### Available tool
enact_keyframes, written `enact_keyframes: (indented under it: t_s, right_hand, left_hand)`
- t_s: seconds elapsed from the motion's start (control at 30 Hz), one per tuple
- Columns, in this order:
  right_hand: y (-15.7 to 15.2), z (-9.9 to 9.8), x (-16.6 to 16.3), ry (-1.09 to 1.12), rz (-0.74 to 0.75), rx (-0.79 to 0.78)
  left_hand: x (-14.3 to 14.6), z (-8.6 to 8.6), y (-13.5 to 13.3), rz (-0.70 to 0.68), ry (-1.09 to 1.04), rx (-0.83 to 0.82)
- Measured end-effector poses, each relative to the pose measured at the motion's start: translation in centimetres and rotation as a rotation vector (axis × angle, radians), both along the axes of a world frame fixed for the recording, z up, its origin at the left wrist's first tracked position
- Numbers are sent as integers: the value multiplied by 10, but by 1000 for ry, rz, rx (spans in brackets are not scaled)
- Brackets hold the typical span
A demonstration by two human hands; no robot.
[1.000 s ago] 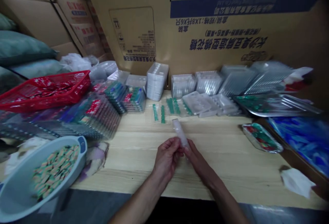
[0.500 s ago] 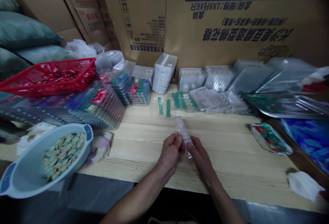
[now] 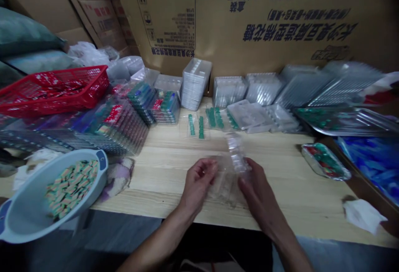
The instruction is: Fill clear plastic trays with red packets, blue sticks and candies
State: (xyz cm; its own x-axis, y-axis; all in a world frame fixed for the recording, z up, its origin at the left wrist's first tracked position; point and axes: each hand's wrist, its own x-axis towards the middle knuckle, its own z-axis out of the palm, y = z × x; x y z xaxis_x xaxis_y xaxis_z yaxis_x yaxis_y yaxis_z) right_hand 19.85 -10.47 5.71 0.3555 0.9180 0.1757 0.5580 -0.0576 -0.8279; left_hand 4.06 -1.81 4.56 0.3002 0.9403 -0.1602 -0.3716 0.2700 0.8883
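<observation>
- Clear plastic tray [image 3: 222, 182], motion-blurred, between the hands: edge-on half a second ago, now spread broadside, so its face seems accessible.
- Left hand [image 3: 197, 180], nine o'clock: grip pinching its edge.
- Right hand [image 3: 258, 191], three o'clock: grip grasping its ridged side, thumb nearest.
- Forearms [image 3: 158, 236] angle in from seven and five.
- Green strips [image 3: 201, 127] at eleven, on the desk [image 3: 162, 172].

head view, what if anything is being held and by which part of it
Clear plastic packaging: left grip at its left edge, right grip at its right side; blur hides whether it's one piece.
</observation>
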Motion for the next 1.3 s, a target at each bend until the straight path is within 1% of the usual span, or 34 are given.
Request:
enact_keyframes:
  t_s: [0.07, 0.1, 0.2, 0.3, 0.4, 0.5, 0.63, 0.73, 0.83, 0.9, 1.0, 1.03, 1.07, 1.1, 1.13, 1.17, 1.2, 1.23, 1.27, 1.3]
  right_hand:
    - [1, 0, -16, 32, 101, 34]
    - [2, -1, -21, 52, 135, 42]
    - [7, -4, -29, 111, 186, 36]
    - [9, -4, -31, 154, 178, 42]
    - [8, -2, -34, 160, 143, 64]
    - [7, -4, -40, 209, 123, 46]
    - [10, -12, -45, 388, 110, 31]
    - [14, -17, -34, 521, 48, 47]
    - [13, -16, -7, 565, -27, 36]
    - [8, -13, 13, 516, -27, 38]
    - [-2, -9, 35, 372, -21, -6]
    - [-5, -8, 38, 284, -42, -18]
    - [-7, -7, 40, 168, -78, -20]
    - [-9, -7, 40, 29, -127, -17]
    - [-11, -6, 39, -121, -177, -17]
    - [-12, -6, 38, -263, -225, -25]
    - [-13, -6, 37, -383, -268, -44]
    - [-14, -5, 36, -475, -303, -69]
    - [-15, -5, 36, -544, -330, -95]
    - [-16, -5, 36, -596, -350, -114]
  left_hand:
    - [5, 15, -7, -123, -216, -140]
    - [7, 20, -9, -146, -290, -194]
    - [13, 23, -8, -126, -377, -265]
    - [14, 19, -6, -111, -376, -279]
    - [13, 19, -8, -98, -286, -204]
    - [12, 24, -13, -102, -206, -124]
    - [5, 34, -11, -133, -232, -150]
    - [-17, 37, 5, -106, -215, -160]
    - [-61, 31, 33, -102, -103, -157]
    - [-97, 20, 55, -98, 16, -163]
    - [-141, -5, 83, -125, 263, -145]
    - [-151, -13, 89, -127, 381, -112]
    - [-158, -21, 93, -95, 528, -57]
    - [-161, -27, 94, -21, 698, 25]
    - [-162, -31, 93, 73, 874, 142]
    - [-159, -34, 89, 155, 1029, 297]
    - [-155, -35, 82, 193, 1141, 471]
    - [-148, -36, 74, 163, 1204, 647]
    - [-140, -36, 63, 66, 1227, 806]
    - [-131, -36, 52, -67, 1228, 933]
